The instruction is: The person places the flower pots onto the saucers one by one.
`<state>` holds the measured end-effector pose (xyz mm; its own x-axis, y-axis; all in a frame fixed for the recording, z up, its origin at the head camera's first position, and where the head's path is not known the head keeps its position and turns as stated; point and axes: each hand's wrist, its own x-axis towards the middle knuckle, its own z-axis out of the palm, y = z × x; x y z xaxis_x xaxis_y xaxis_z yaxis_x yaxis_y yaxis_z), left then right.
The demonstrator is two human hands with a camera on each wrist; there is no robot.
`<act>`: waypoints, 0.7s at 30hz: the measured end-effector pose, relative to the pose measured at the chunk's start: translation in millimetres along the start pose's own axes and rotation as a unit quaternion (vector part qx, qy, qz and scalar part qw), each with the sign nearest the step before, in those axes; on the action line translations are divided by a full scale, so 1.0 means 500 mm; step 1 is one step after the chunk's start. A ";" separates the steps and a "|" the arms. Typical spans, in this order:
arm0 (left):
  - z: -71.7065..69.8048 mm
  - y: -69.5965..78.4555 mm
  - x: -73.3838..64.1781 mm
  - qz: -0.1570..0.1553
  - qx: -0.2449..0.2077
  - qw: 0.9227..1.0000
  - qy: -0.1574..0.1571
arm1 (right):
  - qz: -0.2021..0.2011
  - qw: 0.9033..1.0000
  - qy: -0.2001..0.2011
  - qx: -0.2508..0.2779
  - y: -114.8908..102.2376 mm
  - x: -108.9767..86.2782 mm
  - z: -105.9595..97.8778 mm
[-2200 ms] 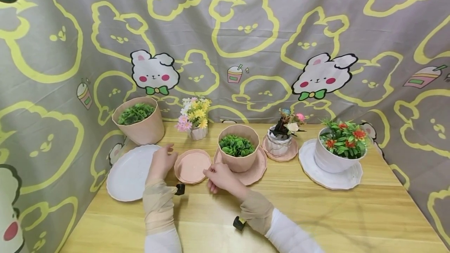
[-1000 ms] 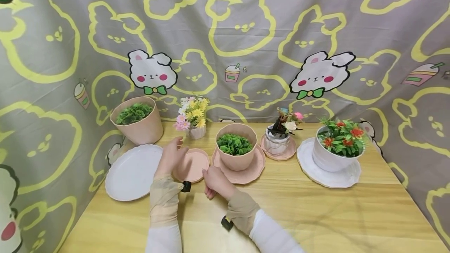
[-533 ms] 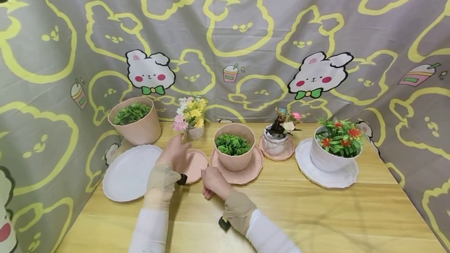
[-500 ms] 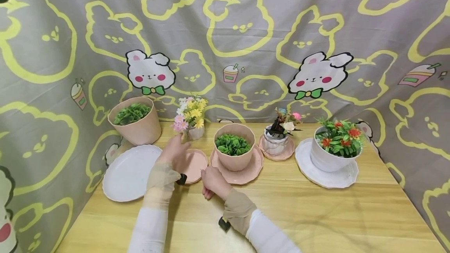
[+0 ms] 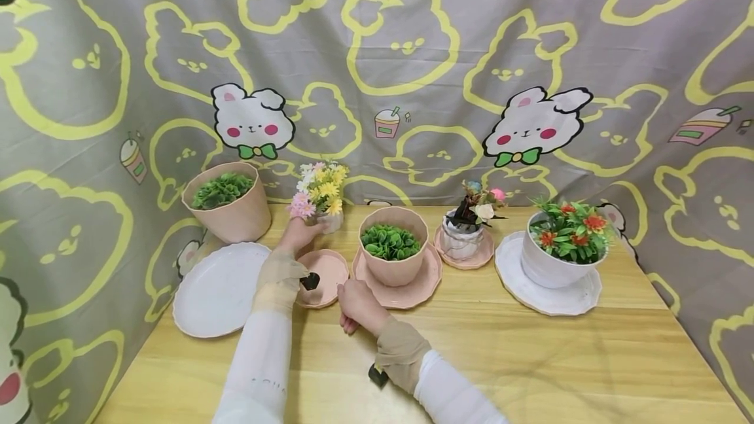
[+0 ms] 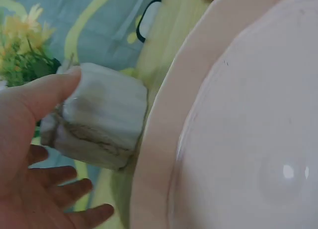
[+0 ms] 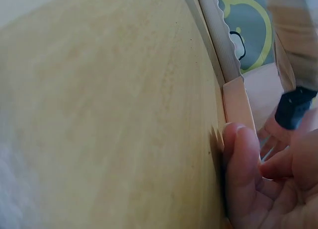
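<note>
White, smooth-walled and faintly glossy, the small pot (image 5: 334,221) w/ its yellow, pink & white blooms (image 5: 324,185) stood upright toward the back of the wooden table (image 5: 501,365), just behind the small pink saucer (image 5: 333,270). My L hand (image 5: 297,234) was spread at its side: thumb over the upper wall, fingers fanned apart below & not wrapped round it, presumably to leave a gap abt. as wide as the pot. Whether the thumb pressed on the wall, I couldn't tell. Dark, rough line on the pot = perhaps twine.

My R hand (image 5: 360,306) pinched the saucer's edge, fingers either side of the thin raised rim, prob. to steady it. Saucer: round, shallow, w/ a shiny highlight on its base.

Farther out, on my L: large white plate (image 5: 212,293), wavy-rimmed; behind it, tall pink pot (image 5: 244,218) w/ leafy greens, directly on the wood.

On my R, three pot-&-dish pairs: middle pink pot (image 5: 393,268) on larger pink saucer (image 5: 427,288); rumpled-looking white pot (image 5: 462,246) on its pink dish (image 5: 485,258); smooth white planter (image 5: 554,267) on a scalloped white dish (image 5: 580,300). Dishes prob. served to catch drips, hence broader than the pots. Backdrop: gray cloth (image 5: 424,25), softly creased, yellow outlines.
</note>
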<state>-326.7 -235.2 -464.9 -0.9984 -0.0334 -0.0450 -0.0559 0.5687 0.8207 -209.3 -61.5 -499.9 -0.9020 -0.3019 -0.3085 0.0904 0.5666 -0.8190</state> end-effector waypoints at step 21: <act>0.029 -0.008 0.068 0.021 -0.089 0.991 0.099 | 0.013 1.000 0.000 -0.007 -0.003 0.000 0.002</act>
<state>-360.4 -226.4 -478.0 -0.9788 -0.1842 0.0900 0.0047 0.4187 0.9081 -208.9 -62.9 -499.0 -0.8997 -0.2868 -0.3290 0.1078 0.5844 -0.8043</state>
